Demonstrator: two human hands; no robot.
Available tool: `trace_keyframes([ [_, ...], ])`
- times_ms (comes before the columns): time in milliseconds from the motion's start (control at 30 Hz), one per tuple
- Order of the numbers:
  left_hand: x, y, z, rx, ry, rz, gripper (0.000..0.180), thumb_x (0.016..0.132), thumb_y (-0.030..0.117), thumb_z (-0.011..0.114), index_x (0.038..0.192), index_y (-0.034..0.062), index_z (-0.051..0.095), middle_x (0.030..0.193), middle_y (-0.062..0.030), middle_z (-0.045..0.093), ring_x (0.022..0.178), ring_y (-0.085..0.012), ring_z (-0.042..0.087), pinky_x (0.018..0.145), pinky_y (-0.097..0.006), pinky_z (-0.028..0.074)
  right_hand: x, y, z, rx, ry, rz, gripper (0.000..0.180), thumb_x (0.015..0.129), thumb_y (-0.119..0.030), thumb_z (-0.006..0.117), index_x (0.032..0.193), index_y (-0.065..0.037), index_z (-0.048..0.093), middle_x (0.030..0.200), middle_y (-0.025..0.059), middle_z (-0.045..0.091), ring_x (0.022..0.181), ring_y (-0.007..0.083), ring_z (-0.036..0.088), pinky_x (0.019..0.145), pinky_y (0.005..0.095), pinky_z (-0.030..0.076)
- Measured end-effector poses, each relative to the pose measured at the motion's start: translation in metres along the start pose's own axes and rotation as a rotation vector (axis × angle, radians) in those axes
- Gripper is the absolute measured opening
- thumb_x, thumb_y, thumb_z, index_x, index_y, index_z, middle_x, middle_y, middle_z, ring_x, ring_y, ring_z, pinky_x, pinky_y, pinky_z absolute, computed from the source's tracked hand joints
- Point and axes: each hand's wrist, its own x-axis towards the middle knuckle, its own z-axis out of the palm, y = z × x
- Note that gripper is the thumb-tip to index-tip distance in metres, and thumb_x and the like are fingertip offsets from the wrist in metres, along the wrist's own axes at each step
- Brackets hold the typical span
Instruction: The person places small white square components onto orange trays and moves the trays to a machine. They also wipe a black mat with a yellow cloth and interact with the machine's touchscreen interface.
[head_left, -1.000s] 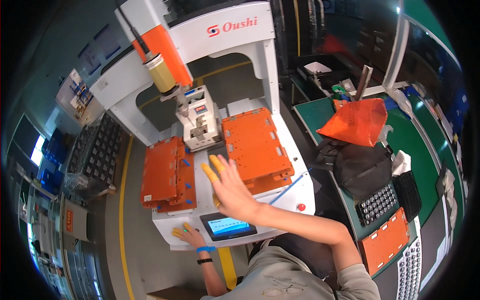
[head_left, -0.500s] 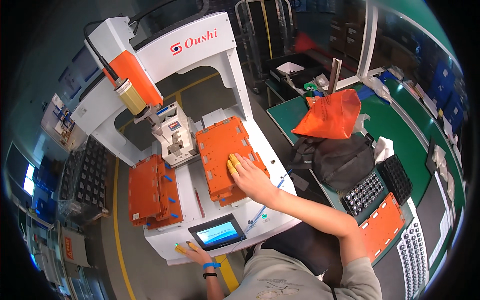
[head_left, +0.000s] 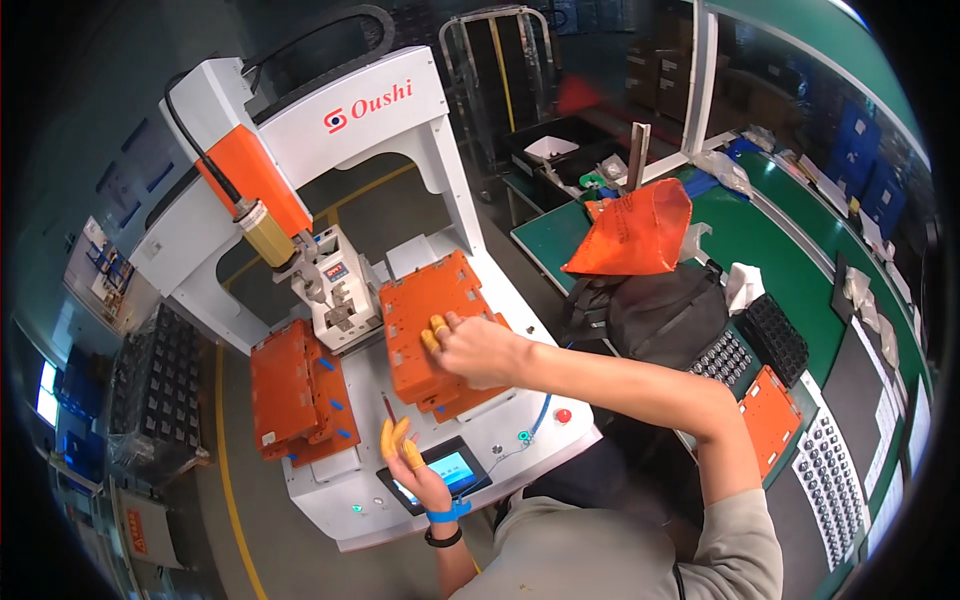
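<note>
Green-topped bench [head_left: 548, 240] stood to the right of the white gantry machine [head_left: 352, 160], with a black bag [head_left: 660, 325] on it. Two orange fixtures occupied the machine base: left fixture [head_left: 285, 385] and right fixture [head_left: 430, 300], the latter below the right hand [head_left: 480, 352]. Right fingers were curled over its upper face; whether they pinched anything could not be determined. Left hand [head_left: 424, 480] was raised at the display [head_left: 458, 470], its yellow-covered fingers slightly spread.
</note>
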Motion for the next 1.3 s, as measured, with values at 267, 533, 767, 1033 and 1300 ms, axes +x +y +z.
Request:
trace_keyframes([
  [267,-0.001,0.074,0.047,-0.726,0.129,-0.461,0.064,0.095,0.044,0.051,0.142,0.0014,0.041,0.141,-0.0144,0.05,0.13,-0.0276,0.048,0.105,-0.044,0.045,-0.04,-0.068,-0.059,0.167,-0.078,0.004,0.052,0.073,-0.016,0.064,0.117,0.011,0.059,0.106,0.0233,0.064,0.098,0.0334,0.065,0.081,0.0351,0.055],
  [533,-0.013,0.061,0.027,-0.798,-0.013,-0.328,0.062,0.089,0.033,0.053,0.14,0.0,0.043,0.141,-0.0164,0.048,0.128,-0.0301,0.049,0.107,-0.047,0.039,-0.127,-0.085,-0.069,0.876,0.49,0.728,0.103,0.084,-0.054,0.067,0.15,0.007,0.017,0.149,0.0305,0.029,0.14,0.0397,0.03,0.114,0.0434,0.029],
  [767,-0.058,0.069,0.082,-0.966,-0.587,-0.16,0.064,0.09,0.037,0.057,0.141,0.0024,0.042,0.139,-0.0138,0.05,0.127,-0.0264,0.049,0.108,-0.045,0.037,-0.201,-0.11,-0.106,2.034,0.985,1.099,0.069,0.093,-0.023,0.065,0.148,0.001,0.03,0.131,0.0114,0.054,0.121,0.0151,0.053,0.101,0.0317,0.045],
  [1033,-0.111,0.035,0.182,-0.878,-1.666,-0.31,0.08,0.098,0.036,0.054,0.154,-0.0014,0.011,0.146,-0.0158,0.043,0.129,-0.025,0.047,0.108,-0.039,0.037,-0.316,-0.183,-0.153,1.114,1.679,1.605,0.06,0.088,-0.004,0.065,0.141,0.003,0.036,0.128,0.0104,0.054,0.115,0.0177,0.056,0.097,0.0325,0.048],
  [1300,-0.22,-0.01,0.251,-0.111,-1.528,-0.133,0.056,0.097,0.025,0.059,0.138,-0.0082,0.042,0.135,-0.0284,0.048,0.127,-0.0402,0.047,0.107,-0.042,0.038,-0.411,-0.257,-0.176,0.138,1.777,1.521,0.05,0.092,-0.012,0.062,0.135,0.005,0.042,0.121,0.0142,0.058,0.106,0.0214,0.062,0.093,0.0346,0.051],
])
